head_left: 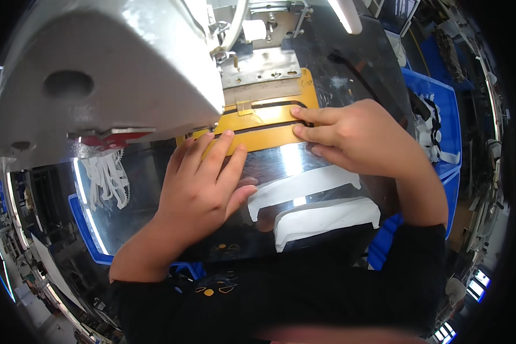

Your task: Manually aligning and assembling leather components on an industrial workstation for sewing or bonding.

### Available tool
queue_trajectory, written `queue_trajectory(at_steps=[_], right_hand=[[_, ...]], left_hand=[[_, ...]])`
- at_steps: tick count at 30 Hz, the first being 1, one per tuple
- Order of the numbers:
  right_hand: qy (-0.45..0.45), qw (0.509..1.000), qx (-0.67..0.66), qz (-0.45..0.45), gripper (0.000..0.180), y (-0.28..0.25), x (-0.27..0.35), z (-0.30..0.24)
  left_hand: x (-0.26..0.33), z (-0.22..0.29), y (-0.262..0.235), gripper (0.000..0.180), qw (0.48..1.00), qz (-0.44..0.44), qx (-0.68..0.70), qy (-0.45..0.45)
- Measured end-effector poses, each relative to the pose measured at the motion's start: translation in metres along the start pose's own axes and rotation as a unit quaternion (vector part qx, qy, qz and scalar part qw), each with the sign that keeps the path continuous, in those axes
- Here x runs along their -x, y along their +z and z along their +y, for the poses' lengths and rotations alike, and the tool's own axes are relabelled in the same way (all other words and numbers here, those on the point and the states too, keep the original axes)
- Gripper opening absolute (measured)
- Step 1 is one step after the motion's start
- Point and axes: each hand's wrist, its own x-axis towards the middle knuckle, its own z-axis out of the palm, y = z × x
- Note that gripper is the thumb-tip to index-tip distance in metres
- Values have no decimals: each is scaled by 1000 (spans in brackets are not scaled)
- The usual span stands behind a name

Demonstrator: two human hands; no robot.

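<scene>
A yellow template plate [266, 135] with long dark slots lies on the dark, shiny table under a sewing machine head [120, 63]. My left hand [196, 192] rests with its fingers spread over the plate's near left edge, close to the machine's needle area, which is mostly hidden. At the plate's right end, my right hand [364, 135] presses two outstretched fingertips beside the slots. Neither hand shows anything gripped. Nearer to me lie a single white cut piece [307, 186] and a stack of similar white pieces [327, 221].
Behind the plate sits a metal clamp bracket [261, 67]. White strips [106, 178] hang at the table's left side, above a blue bin [85, 229]. On the right, a blue crate [450, 123] contains white and dark pieces. A dark cable [358, 74] crosses the table's far right.
</scene>
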Motion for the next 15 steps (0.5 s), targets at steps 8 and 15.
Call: queue_trajectory(at_steps=[8, 15], right_hand=[[-71, 997, 17, 1, 27, 3, -24, -9], [-67, 998, 16, -4, 28, 3, -23, -6]], left_hand=[[4, -1, 3, 73, 998, -64, 14, -17], [2, 1, -1, 77, 996, -81, 28, -28]])
